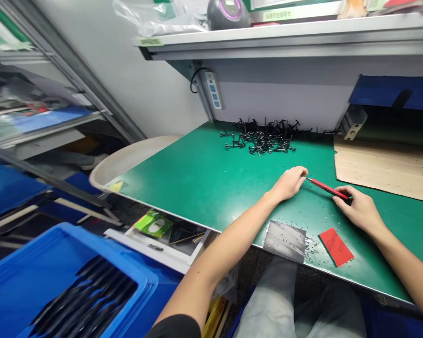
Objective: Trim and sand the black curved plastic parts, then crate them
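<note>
Head view

1. The left hand (287, 184) rests above a green mat (183, 188) on the bench. Its fingers curl in a little, and their tips are right at the tip of the tweezers. They are too small to see well, so I cannot tell if they pinch something.
2. The right hand (356, 210) is clenched around red tweezers (327, 188). The tweezers lie low over the mat and point at the left hand.
3. Between the two arms, at the bench edge, lies a gray square pad (285, 240) with tiny black bits (312, 248) on it and beside it. A red card (336, 247) sits just to its right.
4. Farther off on the mat is a big pile of black plastic parts (262, 138), near the back wall.
5. A sheet of cardboard (384, 169) lies on the right side of the mat. A power strip (213, 89) hangs under a gray shelf (285, 40).
6. Down on the left, a blue crate (66, 281) holds long black pieces (86, 295).
</note>
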Motion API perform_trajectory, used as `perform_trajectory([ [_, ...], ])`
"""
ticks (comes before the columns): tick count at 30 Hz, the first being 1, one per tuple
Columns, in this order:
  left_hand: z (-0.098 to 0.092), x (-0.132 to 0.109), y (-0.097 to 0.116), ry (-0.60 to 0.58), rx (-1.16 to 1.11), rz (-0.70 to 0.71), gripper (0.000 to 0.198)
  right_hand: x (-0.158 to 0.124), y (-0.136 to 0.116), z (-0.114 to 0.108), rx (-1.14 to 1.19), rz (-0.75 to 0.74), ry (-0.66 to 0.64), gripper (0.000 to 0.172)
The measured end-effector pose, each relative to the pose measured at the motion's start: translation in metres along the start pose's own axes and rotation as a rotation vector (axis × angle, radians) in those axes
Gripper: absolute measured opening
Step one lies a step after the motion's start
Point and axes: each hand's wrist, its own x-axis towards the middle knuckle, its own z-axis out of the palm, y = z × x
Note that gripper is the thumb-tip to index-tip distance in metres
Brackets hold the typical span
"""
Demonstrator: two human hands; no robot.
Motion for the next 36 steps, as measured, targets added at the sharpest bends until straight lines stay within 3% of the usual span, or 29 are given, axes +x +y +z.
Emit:
perform_trajectory([
  [8,0.001,-0.001,-0.003,0.030,-0.078,0.006,0.031,0.000,0.000,0.001,-0.002,0.030,0.038,0.040],
  [25,-0.002,-0.003,0.003,0.060,-0.107,0.002,0.028,-0.001,0.001,-0.003,-0.046,0.128,-0.041,0.053],
  [36,0.002,-0.004,0.006,0.079,-0.241,-0.011,0.029,0.002,0.017,0.001,-0.075,0.219,-0.105,0.054],
])
